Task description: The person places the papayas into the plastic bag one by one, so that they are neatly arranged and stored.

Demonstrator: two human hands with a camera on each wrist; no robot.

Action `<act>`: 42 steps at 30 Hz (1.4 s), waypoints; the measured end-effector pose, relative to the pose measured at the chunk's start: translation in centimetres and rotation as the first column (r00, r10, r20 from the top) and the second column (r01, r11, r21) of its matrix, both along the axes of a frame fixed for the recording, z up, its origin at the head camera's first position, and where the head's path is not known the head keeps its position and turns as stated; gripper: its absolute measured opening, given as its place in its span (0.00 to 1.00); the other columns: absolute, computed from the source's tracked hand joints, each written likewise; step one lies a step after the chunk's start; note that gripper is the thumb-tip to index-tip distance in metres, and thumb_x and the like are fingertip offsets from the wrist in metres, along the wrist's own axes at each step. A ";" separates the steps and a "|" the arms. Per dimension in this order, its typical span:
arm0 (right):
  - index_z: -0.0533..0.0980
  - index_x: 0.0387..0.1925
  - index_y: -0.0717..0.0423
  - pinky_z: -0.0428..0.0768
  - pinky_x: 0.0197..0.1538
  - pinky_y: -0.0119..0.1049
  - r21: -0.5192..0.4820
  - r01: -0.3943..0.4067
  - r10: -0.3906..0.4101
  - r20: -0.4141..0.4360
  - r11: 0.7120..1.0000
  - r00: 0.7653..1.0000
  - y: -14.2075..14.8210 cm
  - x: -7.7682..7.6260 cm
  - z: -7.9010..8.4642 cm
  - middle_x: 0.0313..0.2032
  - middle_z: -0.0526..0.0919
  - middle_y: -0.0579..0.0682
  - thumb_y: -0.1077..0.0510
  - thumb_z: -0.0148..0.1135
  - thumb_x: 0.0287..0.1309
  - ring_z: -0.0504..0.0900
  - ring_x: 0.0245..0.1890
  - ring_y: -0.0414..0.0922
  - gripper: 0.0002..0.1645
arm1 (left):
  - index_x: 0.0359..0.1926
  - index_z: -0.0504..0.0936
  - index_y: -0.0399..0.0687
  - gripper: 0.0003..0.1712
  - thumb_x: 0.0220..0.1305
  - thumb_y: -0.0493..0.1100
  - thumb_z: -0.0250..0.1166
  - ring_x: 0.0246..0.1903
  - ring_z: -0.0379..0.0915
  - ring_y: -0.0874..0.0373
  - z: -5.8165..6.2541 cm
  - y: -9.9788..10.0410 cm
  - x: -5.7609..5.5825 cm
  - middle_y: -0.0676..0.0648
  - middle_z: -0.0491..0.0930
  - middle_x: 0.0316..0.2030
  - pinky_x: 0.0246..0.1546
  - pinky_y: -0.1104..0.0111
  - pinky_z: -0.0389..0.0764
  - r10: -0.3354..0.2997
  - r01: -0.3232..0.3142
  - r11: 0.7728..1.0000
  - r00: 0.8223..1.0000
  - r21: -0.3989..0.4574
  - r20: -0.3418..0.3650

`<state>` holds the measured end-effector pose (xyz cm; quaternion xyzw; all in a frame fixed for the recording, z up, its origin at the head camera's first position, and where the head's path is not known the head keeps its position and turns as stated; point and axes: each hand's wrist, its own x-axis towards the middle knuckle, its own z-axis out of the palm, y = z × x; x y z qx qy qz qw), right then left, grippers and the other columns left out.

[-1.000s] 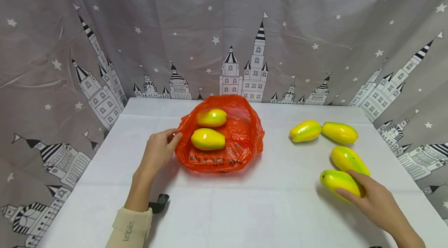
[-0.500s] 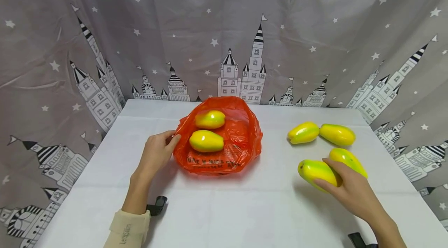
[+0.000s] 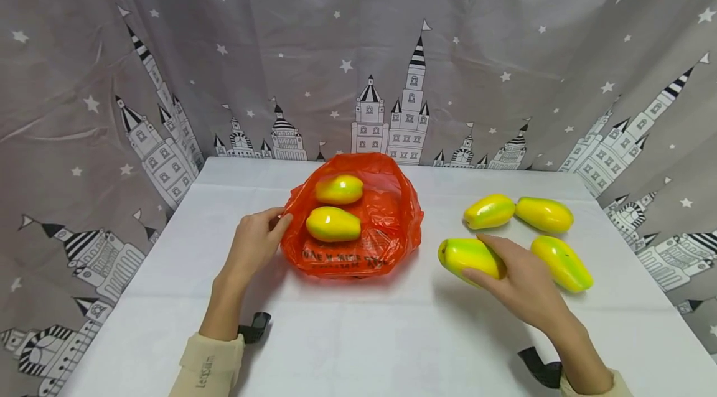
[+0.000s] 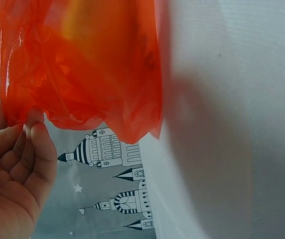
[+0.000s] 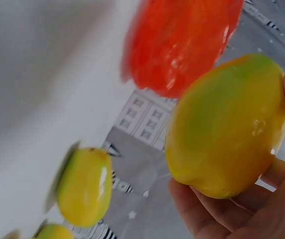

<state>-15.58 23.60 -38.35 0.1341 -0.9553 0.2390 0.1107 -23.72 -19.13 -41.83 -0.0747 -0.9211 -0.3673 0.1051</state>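
A red plastic bag (image 3: 386,254) stands with its mouth open near the middle of the table, and two yellow-green papayas (image 3: 333,224) lie inside it. My left hand (image 3: 253,244) pinches the bag's left rim; in the left wrist view, thumb and fingers hold the thin red film (image 4: 82,99). To the right of the bag, my right hand (image 3: 523,279) grips another papaya (image 3: 470,258) above the table, its shadow below. The right wrist view shows thumb and fingers around that papaya (image 5: 227,129), apart from the bag behind it.
Three more papayas lie on the white table (image 3: 358,335) at the right: one at the back (image 3: 489,211), one beside it (image 3: 544,214), and one nearer (image 3: 562,263). A grey curtain (image 3: 358,42) printed with castles and stars hangs behind and at both sides.
My right hand has lifted its papaya from beside the nearest one and carried it left towards the bag. My left hand stays at the bag's rim.
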 end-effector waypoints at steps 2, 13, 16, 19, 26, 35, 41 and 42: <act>0.73 0.62 0.58 0.75 0.49 0.51 -0.012 -0.005 0.005 -0.004 1.000 1.000 -0.7 -0.3 0.1 0.54 0.81 0.56 0.37 0.69 0.56 0.77 0.45 0.51 0.41 | 0.55 0.80 0.31 0.20 0.72 0.42 0.60 0.33 0.76 0.48 0.0 0.0 0.0 0.37 0.84 0.40 0.36 0.57 0.84 0.003 -0.003 1.000 1.000 0.002 0.006; 0.74 0.61 0.58 0.76 0.48 0.49 -0.060 -0.079 0.076 -0.045 0.995 0.996 -4.3 -2.2 1.0 0.53 0.80 0.55 0.38 0.70 0.55 0.76 0.46 0.49 0.39 | 0.56 0.80 0.31 0.20 0.72 0.43 0.59 0.34 0.77 0.48 0.1 0.0 0.1 0.37 0.84 0.41 0.37 0.57 0.84 0.008 -0.008 1.000 1.000 0.006 0.027; 0.74 0.61 0.57 0.77 0.48 0.48 -0.059 -0.113 0.110 -0.051 0.992 0.993 -5.6 -2.9 1.6 0.53 0.81 0.53 0.38 0.70 0.56 0.77 0.46 0.49 0.39 | 0.57 0.79 0.32 0.21 0.72 0.43 0.59 0.35 0.77 0.47 0.1 0.0 0.1 0.36 0.84 0.42 0.38 0.57 0.84 0.010 -0.010 1.000 0.999 0.007 0.038; 0.74 0.62 0.56 0.76 0.51 0.48 -0.064 -0.146 0.143 -0.049 0.987 0.988 -7.2 -3.4 2.2 0.55 0.80 0.53 0.39 0.70 0.56 0.77 0.49 0.50 0.38 | 0.57 0.79 0.31 0.21 0.72 0.43 0.59 0.36 0.77 0.47 0.1 -0.1 0.2 0.36 0.84 0.42 0.38 0.57 0.84 0.014 -0.015 1.000 0.999 0.005 0.045; 0.72 0.63 0.57 0.76 0.52 0.48 -0.086 -0.196 0.191 -0.064 0.977 0.980 -11.2 -4.2 2.9 0.58 0.77 0.54 0.39 0.69 0.56 0.75 0.52 0.51 0.40 | 0.56 0.80 0.31 0.20 0.72 0.43 0.59 0.35 0.77 0.47 0.2 0.0 0.0 0.36 0.84 0.42 0.38 0.56 0.84 0.006 -0.005 1.000 0.999 0.000 0.034; 0.74 0.61 0.55 0.78 0.50 0.43 -0.123 -0.248 0.246 -0.030 0.961 0.969 -15.8 -5.0 1.6 0.57 0.77 0.50 0.39 0.71 0.54 0.75 0.51 0.46 0.38 | 0.55 0.80 0.31 0.19 0.72 0.42 0.60 0.26 0.71 0.52 0.4 -0.2 0.0 0.42 0.82 0.30 0.25 0.67 0.78 0.009 -0.009 1.000 1.000 -0.004 0.003; 0.74 0.62 0.56 0.76 0.44 0.39 -0.146 -0.230 0.241 0.065 0.962 0.968 -18.0 -5.6 0.3 0.49 0.75 0.50 0.36 0.69 0.54 0.73 0.44 0.45 0.41 | 0.56 0.80 0.32 0.19 0.72 0.42 0.60 0.28 0.73 0.51 0.4 -0.1 0.1 0.40 0.83 0.33 0.28 0.65 0.82 0.019 -0.019 1.000 1.000 -0.001 0.004; 0.74 0.62 0.57 0.76 0.42 0.38 -0.146 -0.221 0.235 0.080 0.964 0.969 -18.3 -5.7 0.1 0.48 0.74 0.50 0.35 0.69 0.54 0.72 0.42 0.44 0.42 | 0.56 0.80 0.32 0.20 0.72 0.42 0.60 0.29 0.74 0.50 0.4 -0.1 0.1 0.39 0.84 0.34 0.30 0.64 0.83 0.019 -0.019 1.000 1.000 -0.002 0.007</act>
